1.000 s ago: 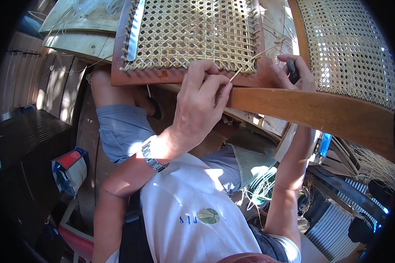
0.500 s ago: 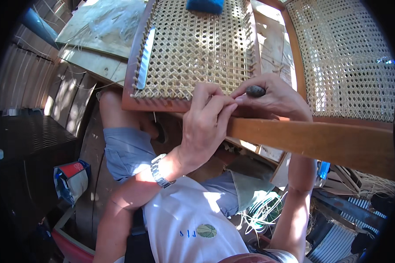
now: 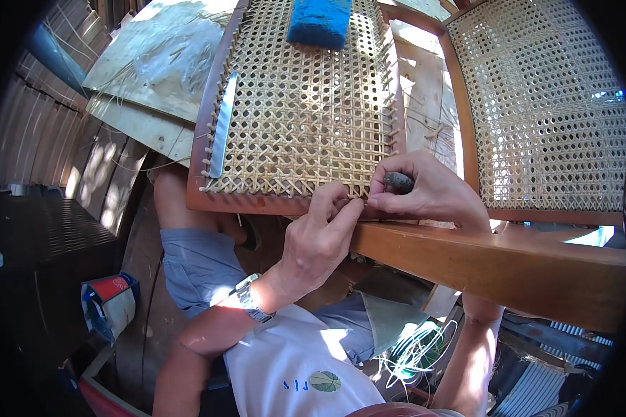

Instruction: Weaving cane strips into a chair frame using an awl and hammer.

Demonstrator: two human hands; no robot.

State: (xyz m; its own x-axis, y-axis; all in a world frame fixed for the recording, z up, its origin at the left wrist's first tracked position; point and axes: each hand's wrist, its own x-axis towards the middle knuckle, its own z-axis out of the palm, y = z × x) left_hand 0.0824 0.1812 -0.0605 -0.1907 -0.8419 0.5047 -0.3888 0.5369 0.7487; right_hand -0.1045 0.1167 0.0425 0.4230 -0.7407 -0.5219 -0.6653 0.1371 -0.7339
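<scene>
A woven cane panel (image 3: pixel 306 132) in a reddish-brown wooden frame lies in front of me, with short cane pegs along its edges. At its near edge, right of the middle, my left hand (image 3: pixel 320 233) is closed in a pinch; whatever sits between its fingertips is hidden. My right hand (image 3: pixel 431 191) meets it there, curled round a tool with a dark, rounded handle (image 3: pixel 398 182). The working end of that tool does not show. The fingertips of both hands almost touch over the frame's edge.
A blue block (image 3: pixel 320 22) and a flat shiny strip (image 3: pixel 223 125) lie on the cane. A wooden rail (image 3: pixel 494 267) crosses above my right forearm. Another cane panel (image 3: pixel 542 104) stands at right. Plastic wrapping (image 3: pixel 177 59) lies far left; a coil of pale strands (image 3: pixel 417 351) hangs below.
The view has tilted, so the panel and both hands appear lower and more of the blue block shows. My hands stay at the same near edge, with slightly shifted fingers.
</scene>
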